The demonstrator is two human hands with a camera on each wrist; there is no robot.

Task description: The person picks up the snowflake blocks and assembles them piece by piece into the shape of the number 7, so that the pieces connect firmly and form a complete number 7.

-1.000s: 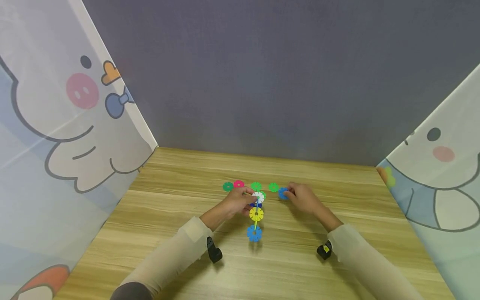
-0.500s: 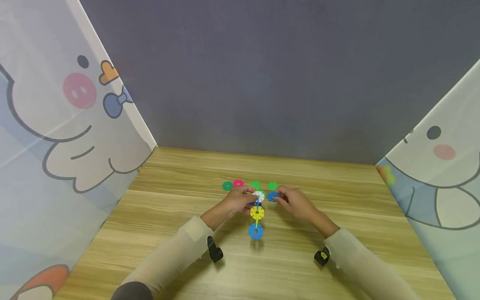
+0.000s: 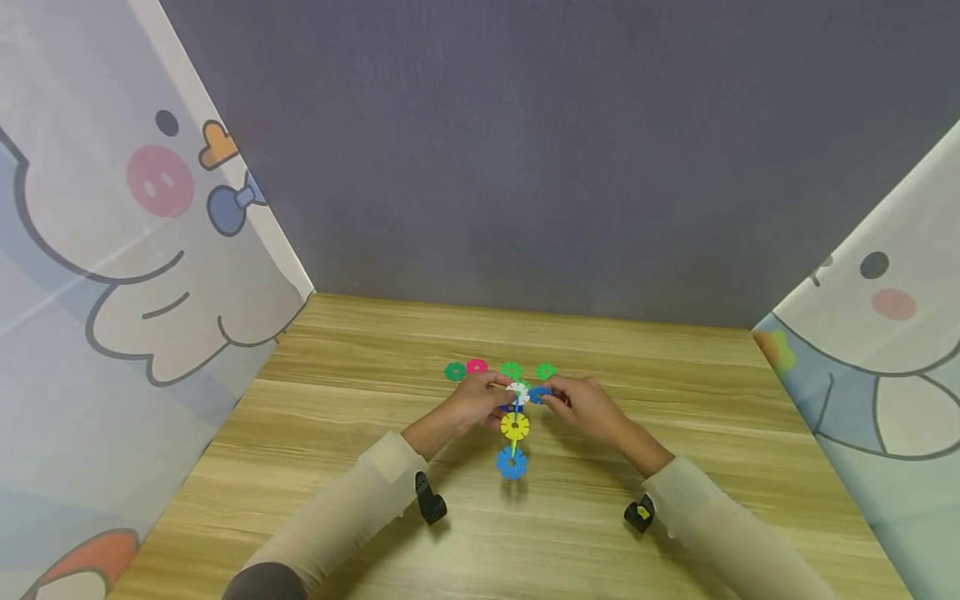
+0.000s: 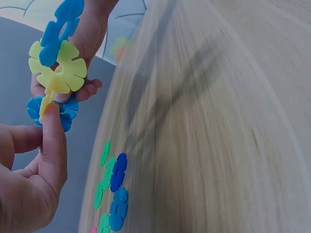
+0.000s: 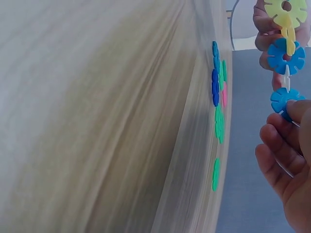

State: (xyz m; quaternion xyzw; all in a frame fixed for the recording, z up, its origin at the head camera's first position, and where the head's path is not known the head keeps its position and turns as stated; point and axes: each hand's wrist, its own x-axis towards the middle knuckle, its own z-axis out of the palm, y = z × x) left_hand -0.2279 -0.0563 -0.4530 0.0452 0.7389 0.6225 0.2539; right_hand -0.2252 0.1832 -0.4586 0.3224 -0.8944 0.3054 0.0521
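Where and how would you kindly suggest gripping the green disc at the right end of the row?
Once the right hand is free of its blue disc, I would pinch the green disc by its notched rim, probably from the right: it lies flat on the table and the neighbouring green disc is to its left.
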